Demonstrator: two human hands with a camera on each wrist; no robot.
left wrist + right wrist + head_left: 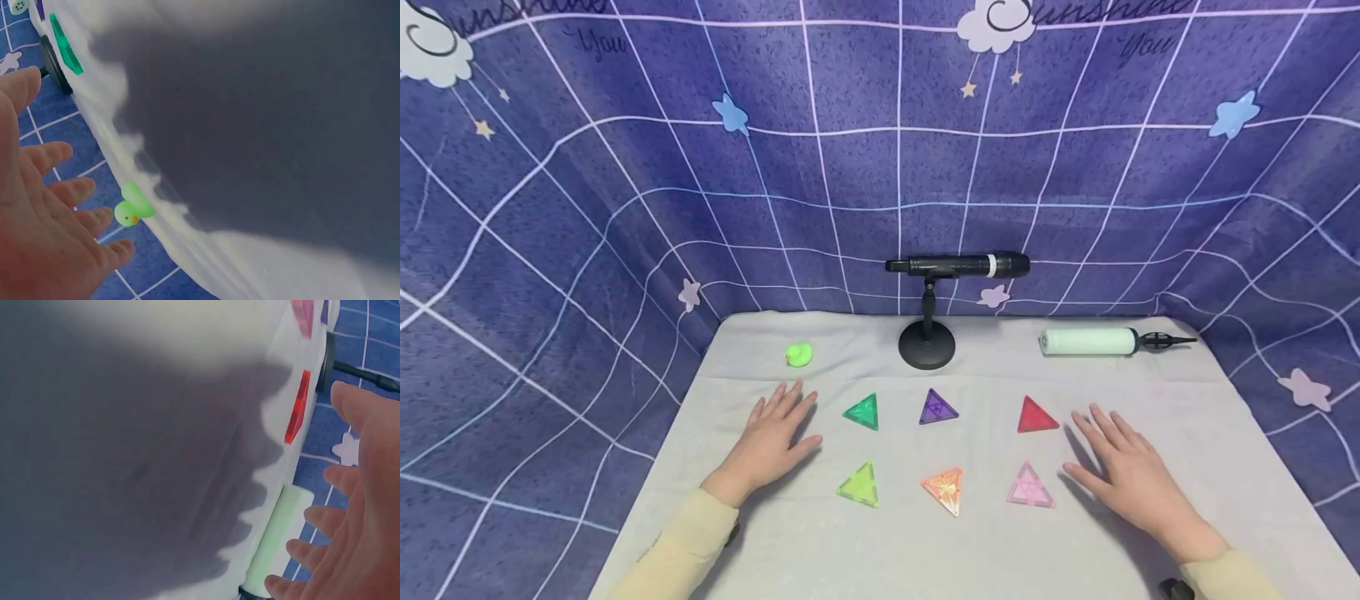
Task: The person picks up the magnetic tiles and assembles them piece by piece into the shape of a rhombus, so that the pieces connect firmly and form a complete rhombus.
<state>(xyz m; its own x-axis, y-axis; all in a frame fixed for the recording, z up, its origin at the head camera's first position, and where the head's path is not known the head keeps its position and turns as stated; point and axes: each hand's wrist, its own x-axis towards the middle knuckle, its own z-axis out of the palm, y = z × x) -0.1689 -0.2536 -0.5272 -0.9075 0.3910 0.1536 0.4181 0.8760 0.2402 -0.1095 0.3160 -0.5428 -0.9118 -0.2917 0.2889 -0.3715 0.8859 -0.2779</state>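
Head view showed your left hand and your right hand lying flat, palms down, on the desk, fingers straight and spread, holding nothing. Take the microphone stand at the back middle of the desk as the landmark: a black microphone lay level across its top.

In front of the stand sat six triangle tiles in two rows. The purple triangle lay straight in front of it, the green triangle to the left of that, the red triangle to the right. Nearer you lay the lime triangle, the orange triangle and the pink triangle.

Your left hand rested left of the stand and nearer you, just beside the green triangle without touching it. Your right hand rested right of the stand, just beside the red and pink triangles, apart from both.

A green toy duck stood left of the stand, just beyond your left fingertips; the left wrist view showed it close past those fingers. A pale hand pump lay right of the stand, seen beyond your right fingers in the right wrist view. A purple checked cloth hung behind the stand.
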